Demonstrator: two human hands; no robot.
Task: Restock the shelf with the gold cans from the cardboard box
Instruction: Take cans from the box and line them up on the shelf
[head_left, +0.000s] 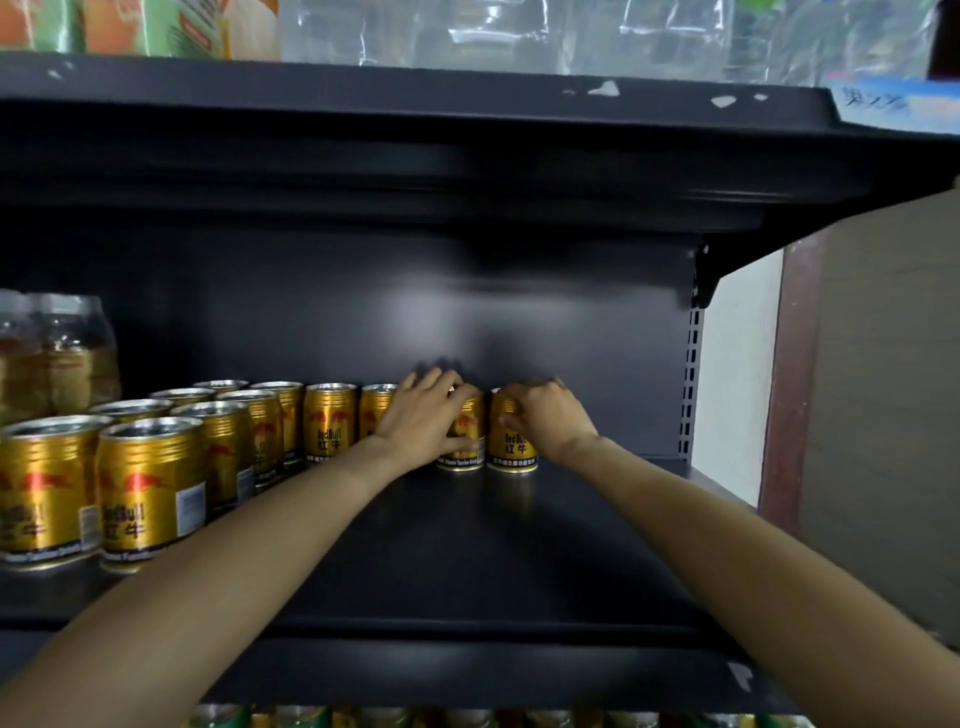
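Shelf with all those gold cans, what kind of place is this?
Probably a small shop. Matching gold cans stand in rows on a dark metal shelf, bottled drinks sit beside them, and both hands are setting cans down.

— What's the person wearing?
— Nothing on either forearm: both are bare all the way from the shelf (467, 545) front to the wrists.
— And the left hand (426, 415), the right hand (545, 415)?
— Bare too (no rings, watch or gloves visible).
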